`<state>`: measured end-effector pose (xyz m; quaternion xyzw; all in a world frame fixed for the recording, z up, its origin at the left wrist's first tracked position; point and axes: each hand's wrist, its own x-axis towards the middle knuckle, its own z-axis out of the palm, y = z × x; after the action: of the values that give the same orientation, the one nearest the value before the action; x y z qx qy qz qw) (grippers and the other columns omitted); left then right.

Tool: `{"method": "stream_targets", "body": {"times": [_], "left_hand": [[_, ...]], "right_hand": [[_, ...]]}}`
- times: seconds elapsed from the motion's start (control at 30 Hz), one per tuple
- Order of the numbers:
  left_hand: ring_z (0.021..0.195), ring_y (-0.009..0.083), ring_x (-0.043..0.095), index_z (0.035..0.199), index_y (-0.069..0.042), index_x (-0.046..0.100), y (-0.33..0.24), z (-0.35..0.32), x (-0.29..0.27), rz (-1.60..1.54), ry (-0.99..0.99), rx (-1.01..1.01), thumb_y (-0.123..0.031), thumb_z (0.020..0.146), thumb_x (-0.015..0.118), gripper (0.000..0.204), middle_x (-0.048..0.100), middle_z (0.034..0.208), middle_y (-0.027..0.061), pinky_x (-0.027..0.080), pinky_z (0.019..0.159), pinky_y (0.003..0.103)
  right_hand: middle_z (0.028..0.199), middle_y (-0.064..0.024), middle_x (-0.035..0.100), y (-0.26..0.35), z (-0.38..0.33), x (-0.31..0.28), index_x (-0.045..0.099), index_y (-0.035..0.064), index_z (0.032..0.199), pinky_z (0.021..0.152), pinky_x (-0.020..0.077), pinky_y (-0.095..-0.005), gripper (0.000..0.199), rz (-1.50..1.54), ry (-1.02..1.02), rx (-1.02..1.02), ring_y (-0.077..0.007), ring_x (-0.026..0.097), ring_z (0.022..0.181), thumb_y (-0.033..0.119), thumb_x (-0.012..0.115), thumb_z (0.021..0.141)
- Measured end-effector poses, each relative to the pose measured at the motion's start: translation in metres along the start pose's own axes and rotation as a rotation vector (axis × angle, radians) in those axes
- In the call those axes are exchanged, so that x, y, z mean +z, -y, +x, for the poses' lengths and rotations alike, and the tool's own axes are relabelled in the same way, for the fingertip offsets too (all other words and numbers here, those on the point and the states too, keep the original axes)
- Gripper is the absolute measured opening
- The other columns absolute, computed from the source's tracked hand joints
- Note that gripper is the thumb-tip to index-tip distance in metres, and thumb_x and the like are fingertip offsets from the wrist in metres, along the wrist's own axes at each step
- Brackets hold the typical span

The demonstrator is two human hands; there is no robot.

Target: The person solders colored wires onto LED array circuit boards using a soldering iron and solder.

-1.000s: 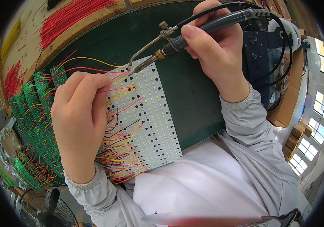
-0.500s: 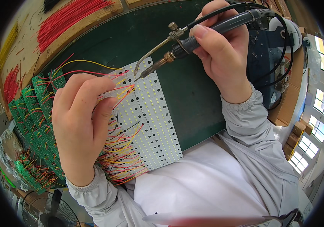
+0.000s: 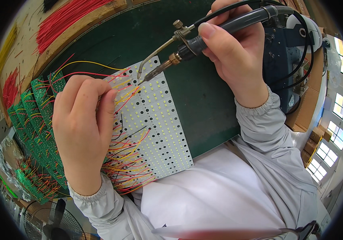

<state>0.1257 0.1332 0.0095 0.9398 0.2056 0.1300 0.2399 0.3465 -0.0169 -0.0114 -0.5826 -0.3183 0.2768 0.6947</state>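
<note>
My left hand (image 3: 81,128) is closed in a pinch over the left part of a white LED board (image 3: 165,132). Thin red and yellow wires (image 3: 128,95) run from its fingertips to the board's pads. My right hand (image 3: 235,56) grips a dark soldering iron (image 3: 243,23) with a bent metal feed tube (image 3: 151,56) clamped alongside. The iron's tip is at the wire ends, touching or very close; I cannot tell which. More red, yellow and black wires (image 3: 129,160) stick out along the board's left side, nearer me. My left fingers hide part of the pinched wires.
Overlapping green circuit boards (image 3: 39,108) with wires lie left of my left hand. A wooden-edged tray holds red wires (image 3: 69,22) at the far left. Right of the green mat (image 3: 203,120) stand a dark machine (image 3: 275,60), a white spool (image 3: 315,38) and a cardboard box (image 3: 306,114).
My left hand has shifted slightly up and left, its thumb now nearer the fingers. The iron's tip has moved a little left, still at the wire ends. The view has shifted slightly.
</note>
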Motion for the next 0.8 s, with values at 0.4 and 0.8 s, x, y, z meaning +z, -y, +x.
{"method": "stream_targets", "body": {"times": [0.4,0.8], "left_hand": [[0.076,0.0272,0.057,0.091,-0.007,0.064,0.0043,0.0027,0.001,0.024,-0.004,0.036,-0.005,0.087,0.074,0.011,0.063,0.089,0.0059,0.046,0.069,0.038],[0.077,0.0267,0.057,0.092,-0.007,0.065,0.0031,-0.0001,0.0023,0.04,0.002,0.023,-0.004,0.086,0.074,0.011,0.063,0.091,0.0057,0.047,0.069,0.038]], "right_hand": [[0.077,0.0012,0.059,-0.0058,0.0031,-0.0008,0.054,0.0028,0.105,0.057,0.0394,-0.0195,0.031,-0.038,0.023,0.023,-0.0032,0.053,0.064,0.003,0.078,0.085],[0.077,0.0015,0.059,-0.0071,0.0026,0.0004,0.056,0.0025,0.104,0.058,0.0388,-0.0196,0.032,-0.127,0.075,-0.026,-0.0032,0.052,0.064,0.004,0.08,0.083]]}}
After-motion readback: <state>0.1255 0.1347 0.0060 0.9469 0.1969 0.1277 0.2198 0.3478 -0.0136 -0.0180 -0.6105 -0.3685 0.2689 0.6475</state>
